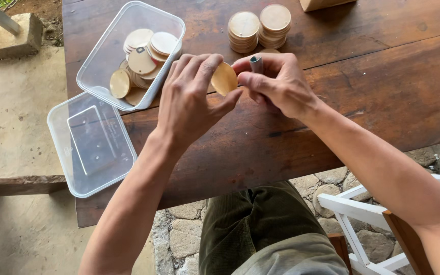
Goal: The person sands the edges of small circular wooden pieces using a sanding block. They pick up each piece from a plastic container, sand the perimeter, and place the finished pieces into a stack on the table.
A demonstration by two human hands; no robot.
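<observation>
Over a dark wooden counter (362, 66), a person's two bare hands meet above its near half. Left hand (189, 104) pinches a pale round wooden disc (224, 79) on edge, thumb below and fingers curled over the top. Right hand (276, 81), closed in a firm grip, holds a small grey cylindrical tool (256, 64) upright between thumb and forefinger, touching or just beside the disc's right rim; which of the two cannot be told.

Left of the hands stands a clear plastic tub (105, 51), tilted askew on the counter and holding a loose heap of similar discs (143, 56). Its clear lid (92, 142) lies flat near the counter's left corner, just beside the tub. Behind the hands, two neat stacks of discs (259, 28) stand side by side, with another disc partly hidden by the fingers.

Below the counter edge show olive trousers (266, 229), a white-framed chair (367, 214) and a stone-paved floor (179, 239).
</observation>
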